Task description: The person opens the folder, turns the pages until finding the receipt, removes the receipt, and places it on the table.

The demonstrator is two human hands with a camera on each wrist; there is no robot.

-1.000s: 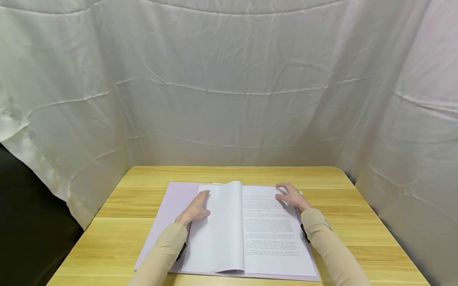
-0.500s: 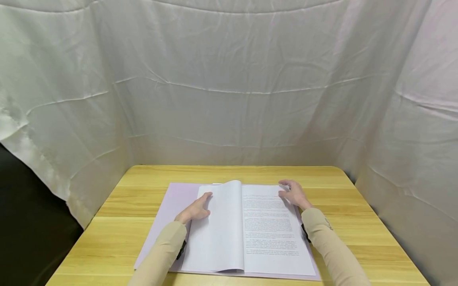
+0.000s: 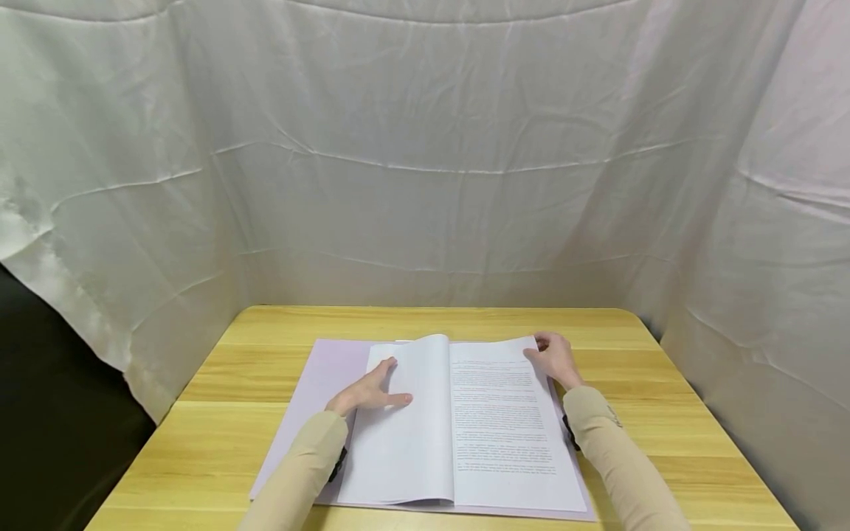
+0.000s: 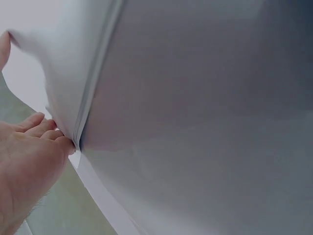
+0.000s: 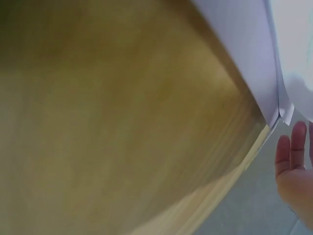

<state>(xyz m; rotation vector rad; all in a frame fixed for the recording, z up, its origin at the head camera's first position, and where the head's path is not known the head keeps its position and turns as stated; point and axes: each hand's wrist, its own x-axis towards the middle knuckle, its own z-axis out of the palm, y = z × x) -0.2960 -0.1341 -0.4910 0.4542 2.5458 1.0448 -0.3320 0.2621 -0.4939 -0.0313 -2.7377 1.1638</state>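
A lavender folder (image 3: 328,361) lies spread on the table, bearing a stack of white sheets turned open. The left-hand page (image 3: 415,450) is blank and bulges near the fold; the right-hand page (image 3: 498,490) carries printed text. My left hand (image 3: 372,391) rests on the blank page near its outer edge, thumb and fingers spread. In the left wrist view, that hand (image 4: 36,161) has fingers against the sheets' edges. At the top right corner, my right hand (image 3: 556,360) pinches the printed page, whose corner is raised. The right wrist view shows only part of this hand (image 5: 296,176).
The wooden table (image 3: 664,428) extends on both sides of the folder and behind it. Pale grey cloth (image 3: 425,221) hangs at the back and sides. A dark area (image 3: 53,413) shows at the lower left.
My right hand has closed on the printed page's top corner and moved slightly right, and the corner has risen. My left hand has shifted a little to the right, its thumb reaching farther over the page.
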